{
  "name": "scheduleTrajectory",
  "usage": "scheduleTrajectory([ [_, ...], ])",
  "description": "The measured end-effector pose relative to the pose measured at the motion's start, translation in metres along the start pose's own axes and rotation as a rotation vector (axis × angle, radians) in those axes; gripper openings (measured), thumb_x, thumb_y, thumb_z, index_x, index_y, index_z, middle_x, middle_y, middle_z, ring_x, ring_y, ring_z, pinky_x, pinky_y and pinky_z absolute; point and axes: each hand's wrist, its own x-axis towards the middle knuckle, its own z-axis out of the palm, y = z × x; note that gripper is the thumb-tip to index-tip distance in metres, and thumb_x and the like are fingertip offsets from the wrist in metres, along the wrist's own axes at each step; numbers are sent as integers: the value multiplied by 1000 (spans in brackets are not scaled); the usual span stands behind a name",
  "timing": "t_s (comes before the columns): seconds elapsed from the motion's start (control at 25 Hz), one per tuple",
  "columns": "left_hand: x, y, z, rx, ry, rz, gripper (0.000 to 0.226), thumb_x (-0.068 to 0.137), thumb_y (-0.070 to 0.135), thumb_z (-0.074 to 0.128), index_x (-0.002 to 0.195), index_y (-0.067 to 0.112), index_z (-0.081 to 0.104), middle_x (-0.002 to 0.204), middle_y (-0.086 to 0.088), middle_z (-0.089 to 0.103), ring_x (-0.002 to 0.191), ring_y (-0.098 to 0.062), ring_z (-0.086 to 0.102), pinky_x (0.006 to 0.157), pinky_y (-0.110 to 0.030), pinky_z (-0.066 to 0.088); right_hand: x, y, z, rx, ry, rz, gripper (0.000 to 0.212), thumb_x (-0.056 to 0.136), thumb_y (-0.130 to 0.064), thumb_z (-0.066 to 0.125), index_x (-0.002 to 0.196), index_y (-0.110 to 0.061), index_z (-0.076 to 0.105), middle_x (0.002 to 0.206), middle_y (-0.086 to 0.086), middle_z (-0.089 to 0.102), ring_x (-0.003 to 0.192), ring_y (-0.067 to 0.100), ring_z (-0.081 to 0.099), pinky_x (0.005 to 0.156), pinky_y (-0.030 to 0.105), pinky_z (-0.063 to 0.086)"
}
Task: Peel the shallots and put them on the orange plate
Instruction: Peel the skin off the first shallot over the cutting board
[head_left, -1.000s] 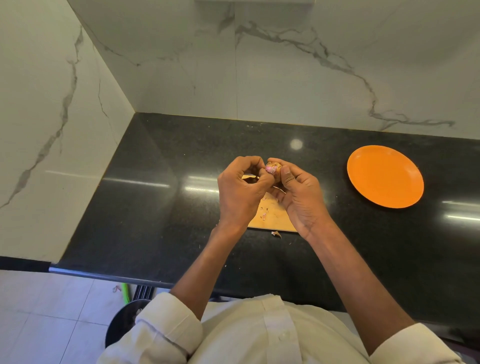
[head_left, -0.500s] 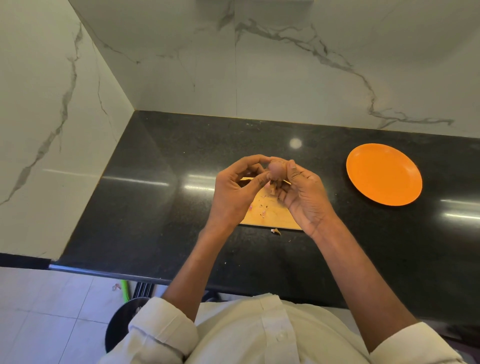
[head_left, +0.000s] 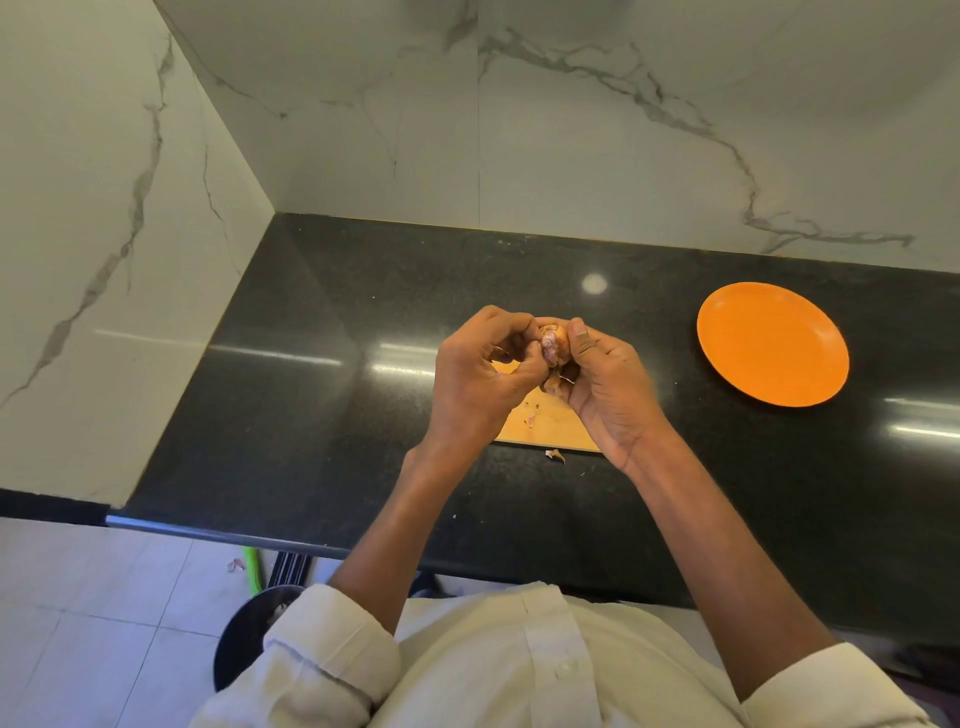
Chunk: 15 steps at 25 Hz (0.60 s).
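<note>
Above a wooden board (head_left: 550, 428) at the tabletop's (head_left: 311, 415) centre, left hand (head_left: 475, 379) and right hand (head_left: 605, 387) each keep a narrow pinching grip on a half-peeled shallot (head_left: 551, 343). Small, light, papery-skinned, likely slippery; best held at its ends. The orange plate (head_left: 772, 344) waits bare at three o'clock.

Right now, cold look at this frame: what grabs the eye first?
The orange plate, bare, far right on the black counter, stands out most. Centre frame, the left hand and right hand meet around a half-peeled shallot, pink flesh showing under brown skin, held above a wooden board. A scrap of skin lies just off the board's near edge.
</note>
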Motion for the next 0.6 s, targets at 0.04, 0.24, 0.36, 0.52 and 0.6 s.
scheduleTrajectory([
  [0.04, -1, 0, 2, 11, 8, -4, 14, 91, 1, 74, 99, 12, 75, 94, -2, 69, 83, -20, 67, 76, -35, 57, -1, 0, 0, -15, -5, -7, 40, 114, -28, 45, 124, -1, 73, 107, 16, 71, 96, 25, 58, 76, 34, 52],
  [0.24, -7, 0, 8, -138, 12, -162, 6, 97, 9, 75, 96, 13, 71, 89, -2, 71, 78, -19, 69, 69, -34, 60, -4, 0, 0, -49, -21, -31, 37, 114, -24, 43, 122, -5, 74, 110, 13, 72, 96, 23, 60, 76, 34, 51],
  [0.36, -9, -4, 6, -199, 29, -223, 5, 102, 10, 68, 99, 10, 72, 92, -5, 72, 82, -13, 68, 73, -30, 59, -7, 0, 0, -14, -14, -18, 37, 114, -27, 44, 121, -8, 76, 117, 12, 72, 99, 23, 60, 78, 34, 52],
  [0.52, -11, -9, -1, -256, 21, -235, 15, 107, 15, 66, 120, 12, 74, 105, -2, 78, 101, -23, 76, 89, -53, 64, -7, -1, 0, -1, 38, -8, 35, 112, -31, 48, 117, -15, 78, 118, 13, 72, 100, 30, 59, 73, 33, 55],
  [0.6, -12, -8, -3, -255, -16, -201, 21, 103, 13, 72, 124, 12, 74, 103, -6, 77, 99, -27, 75, 89, -56, 63, -7, -3, 0, -23, 48, -11, 34, 111, -33, 49, 115, -18, 79, 113, 11, 73, 99, 29, 60, 72, 32, 55],
])
